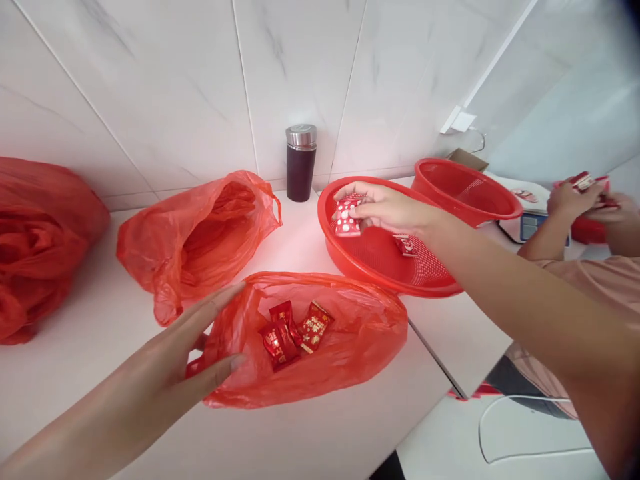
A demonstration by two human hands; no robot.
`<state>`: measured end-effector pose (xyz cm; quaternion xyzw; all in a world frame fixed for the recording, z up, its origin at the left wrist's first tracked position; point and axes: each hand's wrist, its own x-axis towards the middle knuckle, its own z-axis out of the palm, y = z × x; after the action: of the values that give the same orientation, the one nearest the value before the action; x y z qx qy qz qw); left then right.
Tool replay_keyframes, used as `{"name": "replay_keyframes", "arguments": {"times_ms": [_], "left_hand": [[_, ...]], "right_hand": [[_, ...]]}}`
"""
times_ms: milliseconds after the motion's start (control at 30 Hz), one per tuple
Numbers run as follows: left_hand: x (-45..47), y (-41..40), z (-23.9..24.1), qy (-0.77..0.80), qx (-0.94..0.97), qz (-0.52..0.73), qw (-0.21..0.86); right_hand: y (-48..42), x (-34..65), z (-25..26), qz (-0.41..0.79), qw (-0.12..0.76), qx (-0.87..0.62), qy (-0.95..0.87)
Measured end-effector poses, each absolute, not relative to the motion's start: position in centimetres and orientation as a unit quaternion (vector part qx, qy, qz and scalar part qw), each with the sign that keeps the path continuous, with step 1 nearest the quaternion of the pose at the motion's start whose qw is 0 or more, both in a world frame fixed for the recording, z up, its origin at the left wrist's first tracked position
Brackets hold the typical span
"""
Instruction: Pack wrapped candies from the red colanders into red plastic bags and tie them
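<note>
My left hand (193,350) holds the left rim of an open red plastic bag (360,333) lying on the white counter, fingers stretched along the plastic. Inside the bag lie a few red wrapped candies (287,330). My right hand (385,208) reaches over a red plastic basket (380,263) and pinches a small red packet with white dots (347,219). Another red candy (406,245) lies in the basket under my wrist.
A second open red bag (200,240) and a bulging red bag (40,247) lie at left. A dark steel-capped flask (301,163) stands by the tiled wall. Another person's hands (583,200) hold red packets at right, near a second red basket (463,190) and a scale (525,223).
</note>
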<state>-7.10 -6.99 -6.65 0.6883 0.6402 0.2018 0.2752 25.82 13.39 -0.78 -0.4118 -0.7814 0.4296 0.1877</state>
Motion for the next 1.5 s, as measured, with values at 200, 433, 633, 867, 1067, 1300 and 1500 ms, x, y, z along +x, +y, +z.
{"name": "replay_keyframes", "arguments": {"times_ms": [200, 433, 633, 867, 1067, 1300, 1500], "left_hand": [[-7.3, -6.8, -7.0, 0.632, 0.709, 0.135, 0.282], [-6.4, -7.3, -5.5, 0.638, 0.705, 0.132, 0.278], [-6.5, -7.5, -5.3, 0.639, 0.708, 0.123, 0.273], [-6.7, -7.6, -5.5, 0.638, 0.702, 0.113, 0.294], [-7.1, -7.1, -6.2, 0.644, 0.688, 0.117, 0.312], [-7.2, -6.8, -6.6, 0.648, 0.678, 0.103, 0.332], [-6.6, -7.0, -5.7, 0.643, 0.677, 0.100, 0.343]], "right_hand": [[5.4, 23.9, 1.5, 0.588, 0.208, -0.305, -0.720], [2.3, 22.5, -0.6, 0.498, 0.191, -0.344, -0.773], [8.0, 28.4, -1.4, 0.163, 0.119, -0.540, -0.817], [13.3, 36.3, -6.7, 0.177, -0.125, -0.626, -0.749], [12.0, 34.2, -3.6, 0.314, -0.025, -0.572, -0.757], [6.2, 29.6, 1.7, 0.576, 0.188, -0.381, -0.698], [1.7, 24.8, 0.6, 0.543, 0.161, -0.319, -0.760]]}}
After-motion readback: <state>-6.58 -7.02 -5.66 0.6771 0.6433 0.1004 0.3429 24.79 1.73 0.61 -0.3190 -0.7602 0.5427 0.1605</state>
